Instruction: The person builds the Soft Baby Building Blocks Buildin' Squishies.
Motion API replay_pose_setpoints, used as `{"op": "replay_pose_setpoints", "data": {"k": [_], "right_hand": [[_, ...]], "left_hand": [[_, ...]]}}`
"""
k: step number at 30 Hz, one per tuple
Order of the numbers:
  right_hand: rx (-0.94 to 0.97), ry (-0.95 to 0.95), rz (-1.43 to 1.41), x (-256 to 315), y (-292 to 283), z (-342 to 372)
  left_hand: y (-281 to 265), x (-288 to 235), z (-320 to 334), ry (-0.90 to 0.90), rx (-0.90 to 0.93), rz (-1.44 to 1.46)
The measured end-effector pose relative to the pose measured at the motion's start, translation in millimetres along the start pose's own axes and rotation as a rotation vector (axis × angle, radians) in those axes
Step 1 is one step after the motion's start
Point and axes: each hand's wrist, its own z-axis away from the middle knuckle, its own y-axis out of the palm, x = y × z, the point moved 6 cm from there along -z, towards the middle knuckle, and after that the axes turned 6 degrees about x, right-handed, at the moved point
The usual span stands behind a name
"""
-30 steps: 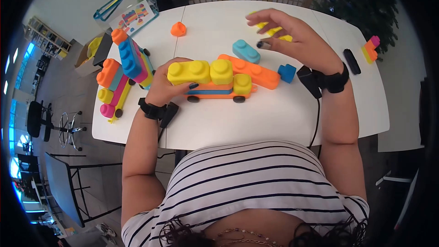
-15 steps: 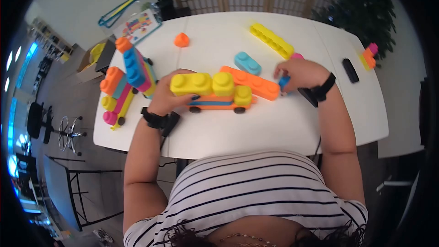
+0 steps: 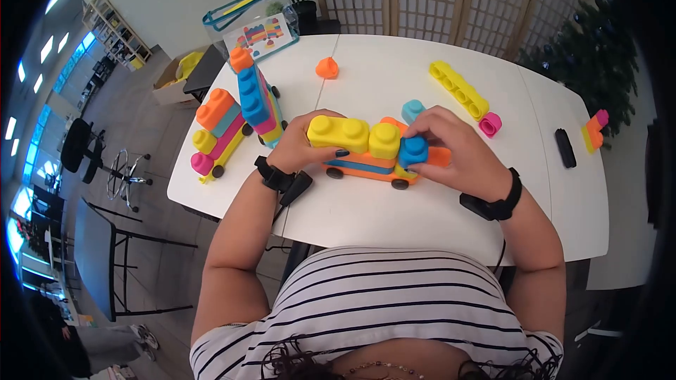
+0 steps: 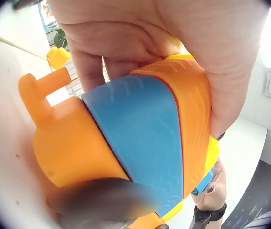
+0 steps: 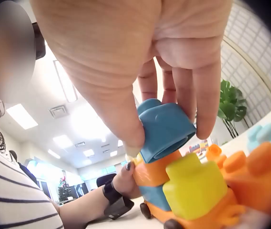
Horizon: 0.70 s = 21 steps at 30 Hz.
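The blue block is pinched between the right hand's thumb and fingers, tilted just above the front yellow block of the car. The car is around the middle of the table, somewhat toward the near edge, with the left hand's grip wrapped round its rear, thumb on the near side. Along its top sit a long yellow block and a square yellow block, side by side. Just behind the car lies an orange bar, partly hidden by the right hand, with a teal block beyond it. Toward the far edge are a yellow bar, a pink block just beside its end, and, well to the left, an orange peaked block. A tall car and a low car stand by the left edge, a clear bag at the far left corner. Near the right edge lie a black object and a small stack.
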Motion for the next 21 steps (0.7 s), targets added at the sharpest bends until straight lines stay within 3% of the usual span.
{"op": "replay_pose_setpoints", "data": {"k": [10,12,15,18,20,21], "right_hand": [[0.030,0.045,0.026,-27.8,5.9,-0.9],[0.114,-0.068,0.141,-17.9,-1.6,-2.3],[-0.107,-0.014,-0.032,-43.7,-35.1,-0.9],[-0.173,0.054,-0.101,-71.1,-55.2,5.2],[-0.235,0.032,-0.462,-84.0,-62.7,6.4],[-0.235,0.034,-0.462,-85.8,-64.2,7.4]], "left_hand": [[-0.7,-0.2,-0.7,0.029,-0.012,-0.046],[0.4,2.5,-0.4,0.040,-0.002,-0.019],[-2.8,1.6,-3.7,0.059,0.003,-0.034],[-2.4,1.9,0.6,0.038,-0.006,-0.060],[-2.2,3.2,-0.1,0.028,-0.004,-0.057],[-2.4,3.5,-0.2,0.034,-0.009,-0.056]]}}
